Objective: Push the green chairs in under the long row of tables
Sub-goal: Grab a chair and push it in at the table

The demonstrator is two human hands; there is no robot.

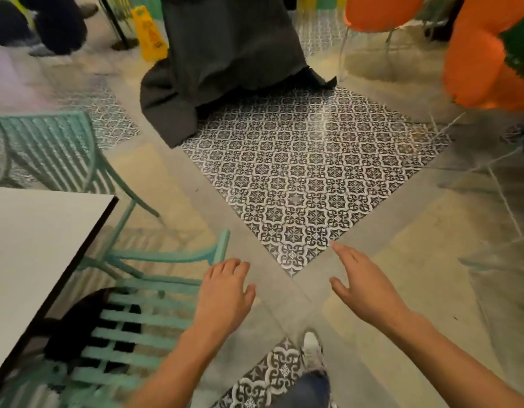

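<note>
Green chairs at white table edge, both hands free and holding nothing.
Near green chair (131, 328) sits low left, slatted seat partly under the white table (34, 245); far green chair (52, 148) stands beyond the table corner. Left hand (225, 293) hovers by the near chair's backrest, fingers loosely spread, contact unclear. Right hand (361, 287) is stretched out flat over the patterned floor tile (308, 172), well apart from both chairs. Grey cloth (222, 60), yellow wet-floor sign (150, 33) and orange balloons (475, 60) up top.
</note>
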